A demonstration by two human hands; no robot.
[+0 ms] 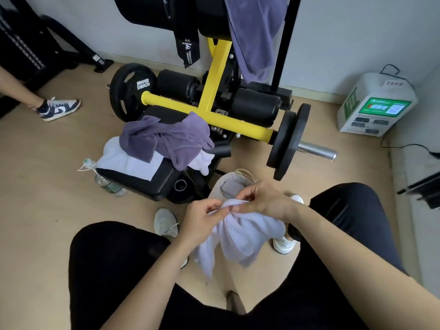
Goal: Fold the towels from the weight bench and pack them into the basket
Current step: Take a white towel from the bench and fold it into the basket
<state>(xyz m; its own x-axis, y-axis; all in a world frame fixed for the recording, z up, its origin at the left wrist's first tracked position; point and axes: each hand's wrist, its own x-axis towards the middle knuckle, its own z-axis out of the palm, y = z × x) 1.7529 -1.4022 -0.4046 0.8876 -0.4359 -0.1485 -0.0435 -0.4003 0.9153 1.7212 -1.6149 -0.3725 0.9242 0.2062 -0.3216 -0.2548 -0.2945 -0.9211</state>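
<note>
Black trousers [114, 270] fill the bottom of the frame, cut off by the lower edge. Both forearms run up from there.

Fingers: left hand [202, 217] thumb and forefinger pinch the top edge of a pale lilac towel [240, 234]. Right hand [264, 201] fingers are curled and pinch the same bunched edge just beside it. The hands are nearly touching. Which corner they hold is hidden inside the bunch.

The towel hangs from the pinch between the knees, unfolded. Its long axis runs from the hands down toward the camera, skewed a bit left. It is narrow at the top and fans out below, with the lowest tip at lower left. The right forearm covers its right edge.

Basket [226, 179]: beige, soft-sided, on the floor just beyond the hands and mostly hidden by them. A rope handle shows at the rim. There is a greyish item inside; can't tell what.

Weight bench [164, 179] is beyond it, left of centre. On its black pad a crumpled purple towel [166, 139] lies on top of a white towel [128, 160]. A second purple towel [254, 36] hangs from the upper pad, its top cut off by the frame edge. Yellow frame [214, 75] and weight plate [131, 91] sit behind. Water bottle [109, 184] is on the floor at the bench's left side, partly hidden by the pad. Another person's sneaker [59, 109] is at far left, leg cut off.
</note>
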